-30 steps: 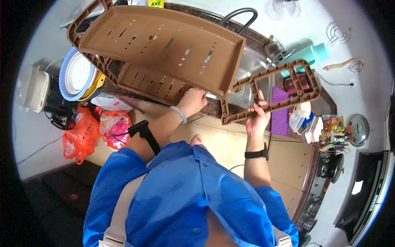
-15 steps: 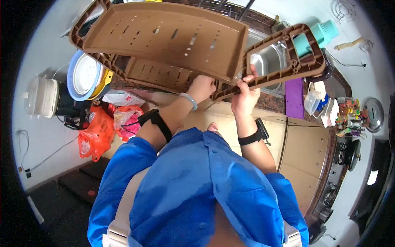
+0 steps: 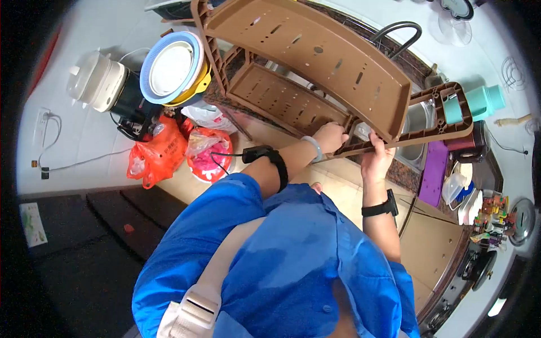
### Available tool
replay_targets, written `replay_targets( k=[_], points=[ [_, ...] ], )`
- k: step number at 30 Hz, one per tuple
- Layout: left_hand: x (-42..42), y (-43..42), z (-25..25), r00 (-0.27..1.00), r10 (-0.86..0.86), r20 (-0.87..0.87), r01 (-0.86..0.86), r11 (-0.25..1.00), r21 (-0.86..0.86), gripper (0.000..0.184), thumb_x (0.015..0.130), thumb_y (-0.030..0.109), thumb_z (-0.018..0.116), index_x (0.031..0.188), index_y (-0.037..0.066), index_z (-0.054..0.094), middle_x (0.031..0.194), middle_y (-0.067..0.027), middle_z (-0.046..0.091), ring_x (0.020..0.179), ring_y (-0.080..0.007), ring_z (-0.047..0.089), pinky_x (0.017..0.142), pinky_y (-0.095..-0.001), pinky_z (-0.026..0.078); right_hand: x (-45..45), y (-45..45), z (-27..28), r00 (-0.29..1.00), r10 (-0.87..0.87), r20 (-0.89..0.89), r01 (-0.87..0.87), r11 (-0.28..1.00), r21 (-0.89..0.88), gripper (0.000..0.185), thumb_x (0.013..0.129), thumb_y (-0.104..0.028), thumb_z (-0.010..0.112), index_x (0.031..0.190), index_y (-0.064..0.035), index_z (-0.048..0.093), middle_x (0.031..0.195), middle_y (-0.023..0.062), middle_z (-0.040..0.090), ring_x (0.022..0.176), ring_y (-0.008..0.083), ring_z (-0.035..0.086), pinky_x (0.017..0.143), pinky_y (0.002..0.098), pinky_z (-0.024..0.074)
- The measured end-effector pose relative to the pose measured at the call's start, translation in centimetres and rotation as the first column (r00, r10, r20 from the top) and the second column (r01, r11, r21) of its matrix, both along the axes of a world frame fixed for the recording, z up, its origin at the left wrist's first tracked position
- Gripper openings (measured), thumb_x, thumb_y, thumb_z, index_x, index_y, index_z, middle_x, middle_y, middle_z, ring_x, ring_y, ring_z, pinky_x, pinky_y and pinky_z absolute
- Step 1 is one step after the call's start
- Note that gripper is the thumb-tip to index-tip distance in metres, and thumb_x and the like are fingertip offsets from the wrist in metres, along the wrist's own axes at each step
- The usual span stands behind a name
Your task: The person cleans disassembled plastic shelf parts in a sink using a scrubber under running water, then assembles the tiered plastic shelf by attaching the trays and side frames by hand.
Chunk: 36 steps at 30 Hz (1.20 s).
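Note:
A brown plastic rack spans the upper middle of the head view. Its large slotted shelf point(image 3: 315, 53) is tilted above a smaller slotted shelf point(image 3: 282, 98). My left hand point(image 3: 331, 138), with a pale bangle at the wrist, is closed on the right end of the smaller shelf, close to the side frame. My right hand point(image 3: 376, 160) grips the lower edge of the brown side frame point(image 3: 451, 121), just below the corner of the large shelf. The frame lies against the right end of the shelves; their joints are partly hidden by my fingers.
Basins point(image 3: 172, 67) and a steamer point(image 3: 98, 81) stand at the left, above red plastic bags point(image 3: 160, 149). Behind the rack are a faucet point(image 3: 403, 34) and a sink point(image 3: 414, 152). A purple board point(image 3: 433, 172), a teal container point(image 3: 484, 104) and seasoning bottles point(image 3: 496, 219) are at the right.
The side frame has swung in closer to the shelves' right end, and my right hand has come nearer my left. The view has shifted, so the rack appears farther right.

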<state>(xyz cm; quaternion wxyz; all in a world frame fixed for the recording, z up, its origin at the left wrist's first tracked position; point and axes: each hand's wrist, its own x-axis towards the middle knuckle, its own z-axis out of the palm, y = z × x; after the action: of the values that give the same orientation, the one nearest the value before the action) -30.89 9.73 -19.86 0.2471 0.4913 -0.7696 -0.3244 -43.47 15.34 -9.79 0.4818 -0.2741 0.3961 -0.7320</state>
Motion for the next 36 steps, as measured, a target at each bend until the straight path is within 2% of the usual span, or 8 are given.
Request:
replay_targets(
  k=[8,16,22,25,27,31,34,36],
  points=[
    [0.4,-1.1,-1.0,0.996,-0.09,0.015,0.089,0.995,0.051,0.031,0.081,0.023,0.061,0.103,0.002,0.063,0.098,-0.0254,0.061,0.095,-0.0425,0.057,0.086,-0.0473,0.046,-2.3,-0.2,-0.8,0.971,0.205,-0.119,-0.205,0.979,0.012,0.031,0.072,0.01,0.064,0.1,-0.0054,0.063,0.097,0.0032,0.065,0.091,0.0153,0.06,0.084,0.0297,0.0458],
    [1.3,-1.8,1.1,0.969,-0.246,-0.019,0.243,0.939,0.243,0.03,0.078,0.009,0.053,0.107,0.002,0.06,0.102,-0.0244,0.061,0.102,-0.0409,0.055,0.089,-0.0457,0.044,-1.2,-0.7,-0.8,0.994,0.113,-0.004,-0.113,0.993,-0.033,0.031,0.07,0.013,0.06,0.095,-0.0057,0.061,0.092,0.0018,0.062,0.088,0.0169,0.058,0.084,0.0304,0.0459],
    [1.3,-1.6,2.4,0.98,-0.192,-0.058,0.198,0.97,0.142,0.022,0.078,0.005,0.051,0.096,0.001,0.064,0.096,-0.0229,0.063,0.084,-0.0393,0.059,0.075,-0.0439,0.049,-0.6,-0.1,-1.1,0.993,0.107,-0.051,-0.111,0.992,-0.068,0.035,0.07,0.013,0.062,0.101,-0.0043,0.062,0.096,0.0042,0.065,0.088,0.0156,0.06,0.084,0.0293,0.046],
    [1.5,-1.3,3.3,0.987,-0.145,-0.066,0.158,0.934,0.319,0.02,0.076,0.003,0.053,0.092,-0.001,0.064,0.089,-0.022,0.063,0.079,-0.0397,0.059,0.07,-0.0436,0.049,-0.6,-0.1,-0.8,0.995,0.084,-0.051,-0.087,0.994,-0.065,0.035,0.071,0.012,0.062,0.102,-0.0038,0.061,0.097,0.005,0.065,0.09,0.0162,0.06,0.085,0.0299,0.0459],
    [1.5,-1.4,2.4,0.985,-0.149,-0.091,0.158,0.982,0.099,0.021,0.074,0.0,0.053,0.092,-0.002,0.064,0.083,-0.0229,0.063,0.08,-0.0386,0.061,0.071,-0.0431,0.049,-0.3,-0.1,0.3,0.992,0.106,-0.063,-0.11,0.992,-0.066,0.027,0.07,0.011,0.061,0.092,-0.0051,0.062,0.091,0.0048,0.063,0.089,0.0181,0.059,0.087,0.0323,0.0458],
    [0.7,-1.8,-0.6,0.989,-0.104,-0.109,0.103,0.994,-0.023,0.022,0.073,-0.002,0.053,0.092,-0.001,0.063,0.083,-0.0236,0.062,0.081,-0.0377,0.061,0.07,-0.0435,0.049,-0.9,0.2,0.3,0.996,0.087,-0.027,-0.089,0.993,-0.078,0.03,0.071,0.011,0.06,0.096,-0.0047,0.063,0.095,0.0053,0.064,0.091,0.0173,0.06,0.093,0.0329,0.0451],
    [0.8,-1.2,0.3,0.987,-0.059,-0.148,0.07,0.995,0.072,0.024,0.072,-0.004,0.051,0.092,-0.001,0.063,0.083,-0.0238,0.061,0.081,-0.0379,0.06,0.069,-0.0432,0.049,-0.8,0.1,0.2,0.998,0.056,0.043,-0.052,0.994,-0.093,0.037,0.072,0.011,0.06,0.106,-0.0048,0.06,0.101,0.0033,0.063,0.093,0.0161,0.059,0.087,0.0301,0.0451],
    [1.2,-1.2,2.6,0.994,-0.06,-0.095,0.084,0.96,0.266,0.028,0.072,-0.004,0.05,0.096,0.0,0.063,0.085,-0.0224,0.062,0.081,-0.0361,0.062,0.069,-0.0422,0.049,-0.9,0.3,0.1,0.999,0.052,0.006,-0.052,0.995,-0.082,0.035,0.072,0.012,0.058,0.102,-0.0054,0.061,0.099,0.0034,0.064,0.093,0.0164,0.059,0.089,0.0316,0.045]
  ],
)
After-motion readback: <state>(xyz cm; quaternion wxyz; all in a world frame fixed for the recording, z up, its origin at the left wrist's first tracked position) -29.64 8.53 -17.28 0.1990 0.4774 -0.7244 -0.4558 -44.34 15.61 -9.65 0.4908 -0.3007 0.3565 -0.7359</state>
